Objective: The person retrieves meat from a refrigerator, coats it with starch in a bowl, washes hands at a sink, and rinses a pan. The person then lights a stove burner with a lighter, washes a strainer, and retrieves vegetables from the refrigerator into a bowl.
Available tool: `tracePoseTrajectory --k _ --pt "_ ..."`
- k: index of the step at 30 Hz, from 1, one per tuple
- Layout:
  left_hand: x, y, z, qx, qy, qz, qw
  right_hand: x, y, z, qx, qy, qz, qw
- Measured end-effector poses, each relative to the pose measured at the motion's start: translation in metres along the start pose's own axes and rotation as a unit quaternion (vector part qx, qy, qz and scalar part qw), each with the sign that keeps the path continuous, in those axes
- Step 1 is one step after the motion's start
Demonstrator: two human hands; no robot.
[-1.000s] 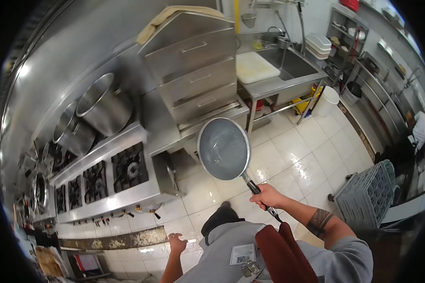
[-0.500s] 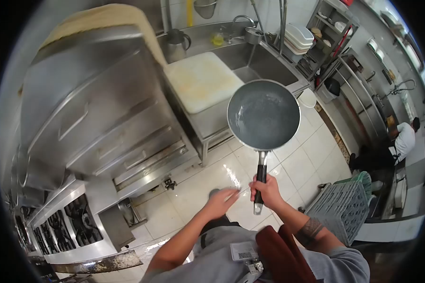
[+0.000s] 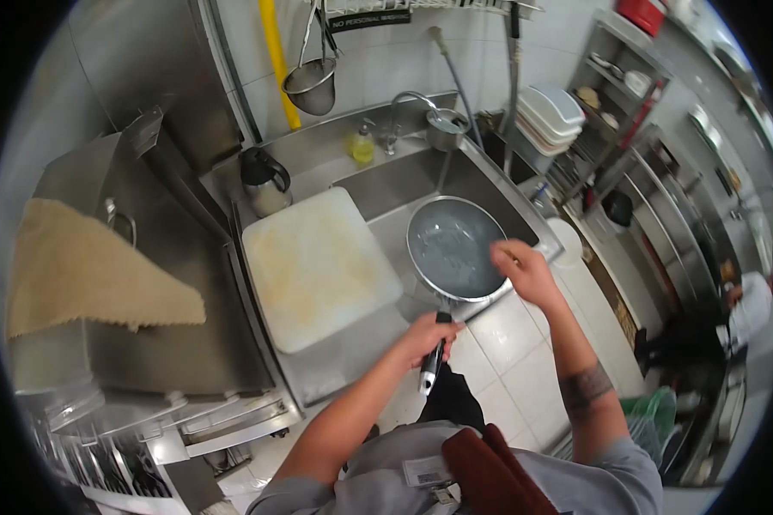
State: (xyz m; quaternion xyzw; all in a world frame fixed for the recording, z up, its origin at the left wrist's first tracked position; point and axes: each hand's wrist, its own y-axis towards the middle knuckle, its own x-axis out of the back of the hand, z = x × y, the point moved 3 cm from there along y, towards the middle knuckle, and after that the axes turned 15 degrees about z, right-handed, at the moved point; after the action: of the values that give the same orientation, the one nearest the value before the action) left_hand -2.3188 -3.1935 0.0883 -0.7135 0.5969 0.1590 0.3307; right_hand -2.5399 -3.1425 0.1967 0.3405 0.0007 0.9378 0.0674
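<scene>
Near the sink [image 3: 386, 190], frying pan [image 3: 457, 249]: held at the front of the basin, grey interior facing up with shiny patches; it overlaps the sink's near part from your view. Height above the rim cannot be told.
Handle [image 3: 433, 360]: black with a silver end, pointing from the sink back toward your body.
Left hand [image 3: 425, 336]: your fingers are wrapped around the handle, in front of the sink.
Right hand [image 3: 524, 270]: your fingers are bent, over the pan's right side at the sink's right front; blurred, so contact with the rim or a grip on it cannot be told.
Cutting board [image 3: 322, 270]: white with yellowish staining, lying flat left of the sink basin.
Jug [image 3: 266, 182]: upright at the sink's left rear, just beyond the board.
Soap bottle [image 3: 362, 146]: yellow liquid, on the sink's rear ledge, left of the faucet [image 3: 392, 137].
Metal pot [image 3: 447, 130]: at the sink's rear right corner, near the faucet spout.
Strainer [image 3: 311, 87]: hanging above the sink's rear edge.
White tubs [image 3: 548, 120]: stacked beyond the sink, to its right.
Beige cloth [image 3: 94, 266]: draped over the steel unit [image 3: 180, 360] left of the sink.
Co-worker [image 3: 749, 311]: white top, well apart, right of the sink.
</scene>
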Motion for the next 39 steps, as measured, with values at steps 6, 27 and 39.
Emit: tracePoseTrajectory --k 6,27,39 --pt "0.038 0.1 -0.024 0.015 -0.129 -0.086 0.988 -0.008 0.349 -0.131 0.094 -0.327 0.036 0.94" --pt "0.114 0.229 -0.079 0.109 0.005 -0.377 0.92 -0.079 0.421 -0.307 0.053 -0.001 0.211 0.976" --pt "0.107 0.265 -0.088 0.156 0.101 -0.391 0.901 -0.088 0.38 -0.296 0.149 -0.082 0.309 0.936"
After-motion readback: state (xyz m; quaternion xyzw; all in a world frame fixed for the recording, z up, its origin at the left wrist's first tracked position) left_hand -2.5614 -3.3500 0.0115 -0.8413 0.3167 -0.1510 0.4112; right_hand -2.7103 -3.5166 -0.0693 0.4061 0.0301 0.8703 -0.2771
